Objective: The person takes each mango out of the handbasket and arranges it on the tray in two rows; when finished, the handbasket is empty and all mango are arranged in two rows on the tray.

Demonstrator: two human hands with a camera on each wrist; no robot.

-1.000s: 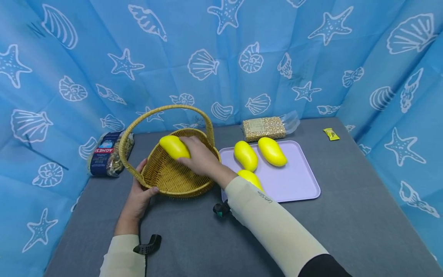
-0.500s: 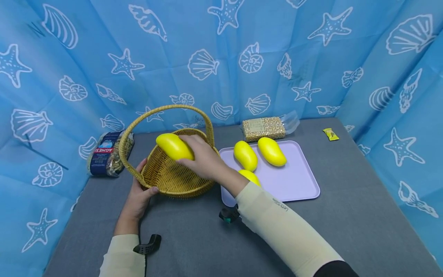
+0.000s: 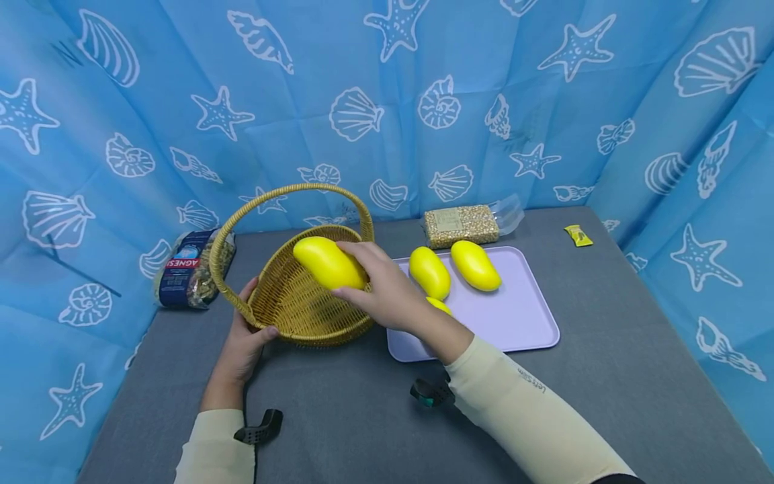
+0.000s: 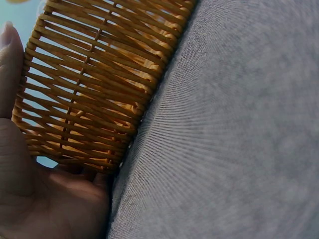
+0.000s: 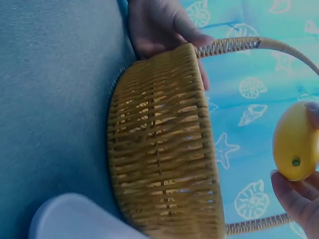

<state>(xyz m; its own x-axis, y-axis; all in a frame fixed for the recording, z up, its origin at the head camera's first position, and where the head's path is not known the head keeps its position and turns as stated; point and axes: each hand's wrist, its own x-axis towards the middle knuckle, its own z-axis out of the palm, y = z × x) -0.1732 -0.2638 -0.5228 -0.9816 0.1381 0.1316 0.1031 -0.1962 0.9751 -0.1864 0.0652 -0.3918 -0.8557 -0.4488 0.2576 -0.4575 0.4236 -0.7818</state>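
Note:
A yellow mango [image 3: 326, 261] is held in my right hand [image 3: 390, 289], raised over the right part of the wicker basket [image 3: 290, 296]. The right wrist view shows fingers and thumb pinching the mango [image 5: 294, 147] above the basket's rim, with its green stem spot visible. My left hand [image 3: 240, 349] grips the basket's near-left side, thumb on the rim near the handle's base. From the left wrist, the left hand [image 4: 55, 199] lies against the woven wall [image 4: 94, 84]. More mangoes, such as one [image 3: 429, 272] and another [image 3: 475, 265], rest on a lilac tray [image 3: 514, 323]; my right arm partly covers a third.
Behind the tray lies a clear bag of grains [image 3: 461, 225]. A small yellow packet [image 3: 578, 235] is at the far right. A blue-labelled pasta bag [image 3: 187, 269] sits left of the basket. A blue shell-patterned curtain [image 3: 387, 101] encloses the grey table [image 3: 338, 417].
After a slight shift left, my right hand has moved right and a little nearer with the mango, uncovering more of the basket's inside. The left hand and basket have stayed in place.

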